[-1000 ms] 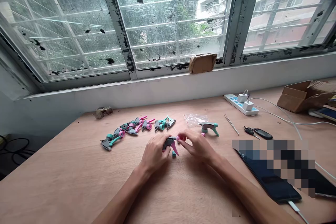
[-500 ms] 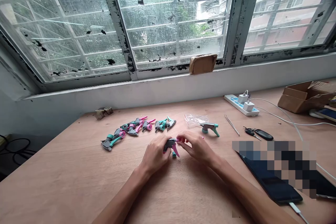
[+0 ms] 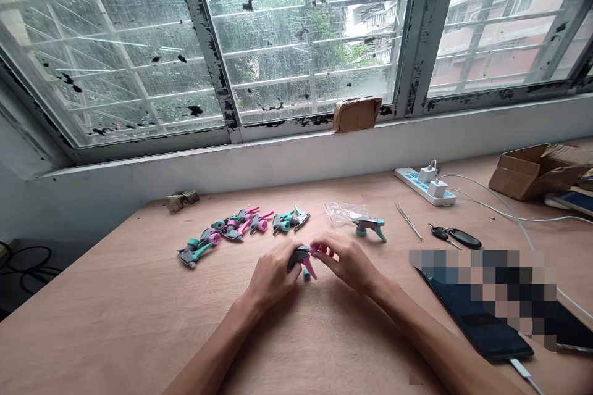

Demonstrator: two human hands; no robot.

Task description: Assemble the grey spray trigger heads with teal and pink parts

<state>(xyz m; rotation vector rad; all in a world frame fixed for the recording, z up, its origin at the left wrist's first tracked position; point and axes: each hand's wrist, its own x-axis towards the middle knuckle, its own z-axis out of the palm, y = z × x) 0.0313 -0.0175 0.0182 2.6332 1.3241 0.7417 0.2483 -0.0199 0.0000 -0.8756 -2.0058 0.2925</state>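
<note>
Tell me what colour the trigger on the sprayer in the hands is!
Pink trigger, best seen in the head view.

I can't read a single word, brand, number or sign anywhere on my head-camera feed. On the white power strip [image 3: 421,187] I do pick out blue markings around the sockets, but they're too small for me to make out. A blocky blur lies partly over the dark phone [image 3: 486,333], hiding whatever is beneath from me.
</note>
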